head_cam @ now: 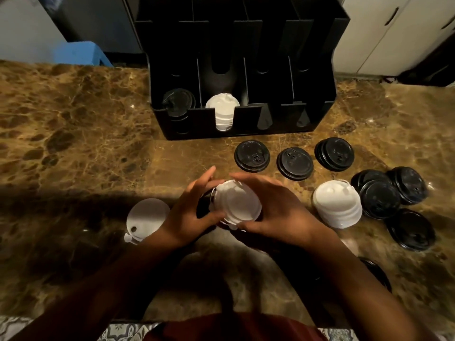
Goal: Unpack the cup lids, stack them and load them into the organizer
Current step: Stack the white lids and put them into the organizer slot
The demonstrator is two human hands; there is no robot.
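White lids point(236, 204), nested into a short stack with something dark behind it, sit between both hands just above the brown marbled table point(73, 134). The left hand point(189, 212) curls its fingers round the stack's left edge; the right hand point(275, 207) cups the right side, thumb under the rim, so each grip is closed on the stack. I judge this to be the stacking step: squaring the lids before loading.

Next, the stack probably goes to the black organizer point(243, 94), most fittingly the slot already holding a white stack point(222, 112); the leftmost slot holds black lids point(178, 103). It calls for keeping the stack square and clearing the front lip.

Left to gather: another white stack point(337, 205), a single white lid point(146, 217) and scattered black lids point(252, 156).

No brand or writing is legible; the embossed marks on the black lids are too small to read.
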